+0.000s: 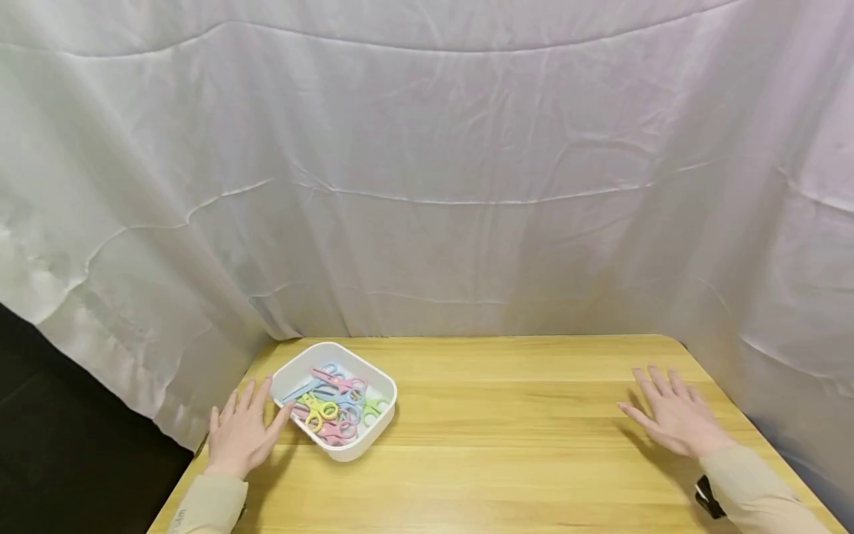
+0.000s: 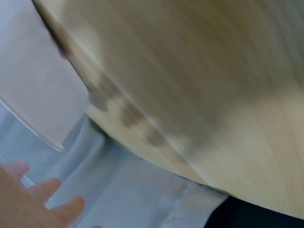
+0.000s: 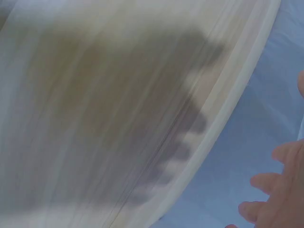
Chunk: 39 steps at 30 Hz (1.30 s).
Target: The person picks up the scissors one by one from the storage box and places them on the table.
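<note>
A white plastic bin [image 1: 363,443] stands at the left of the wooden table, with several pairs of small scissors in it. Pink scissors [image 1: 342,383], yellow scissors [image 1: 320,409], blue and green ones lie in a jumble there. Beside the bin's left side my left hand [image 1: 242,434] is spread with straight fingers, its thumb close to the rim; whether it touches cannot be told. Over the table's right side my right hand [image 1: 677,417] is spread too and holds nothing. Fingers of the left hand [image 2: 40,202] and the right hand [image 3: 280,190] show at the wrist views' edges.
The light wooden table [image 1: 507,445] has rounded far corners. A pale grey curtain [image 1: 467,185] hangs behind it and along both sides. Dark cloth [image 1: 67,415] shows at the lower left. A black band [image 1: 709,497] sits at the right sleeve.
</note>
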Each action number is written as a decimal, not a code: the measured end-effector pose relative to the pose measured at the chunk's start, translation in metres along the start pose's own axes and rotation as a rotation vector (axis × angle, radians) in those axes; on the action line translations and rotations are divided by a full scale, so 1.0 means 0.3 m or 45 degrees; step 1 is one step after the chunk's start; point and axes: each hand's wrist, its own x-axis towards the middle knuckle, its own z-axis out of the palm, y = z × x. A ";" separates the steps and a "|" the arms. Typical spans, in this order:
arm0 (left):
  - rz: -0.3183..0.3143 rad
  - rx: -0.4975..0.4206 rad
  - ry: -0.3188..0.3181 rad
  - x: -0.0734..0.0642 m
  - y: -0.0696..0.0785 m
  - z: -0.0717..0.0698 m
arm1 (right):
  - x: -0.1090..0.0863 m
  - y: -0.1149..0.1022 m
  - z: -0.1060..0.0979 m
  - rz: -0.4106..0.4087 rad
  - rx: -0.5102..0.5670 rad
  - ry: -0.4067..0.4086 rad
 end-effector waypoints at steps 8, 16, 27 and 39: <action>-0.062 -0.036 -0.045 0.009 0.052 -0.001 | 0.029 -0.067 0.024 -0.046 -0.002 0.004; -0.130 -0.097 -0.086 0.028 0.100 0.013 | 0.069 -0.162 0.059 -0.119 0.040 0.018; -0.291 -0.200 -0.138 0.058 0.129 0.025 | 0.119 -0.324 0.099 -0.270 0.160 0.025; -0.383 -0.232 -0.217 0.073 0.169 0.050 | 0.155 -0.533 0.096 -0.283 0.575 -0.197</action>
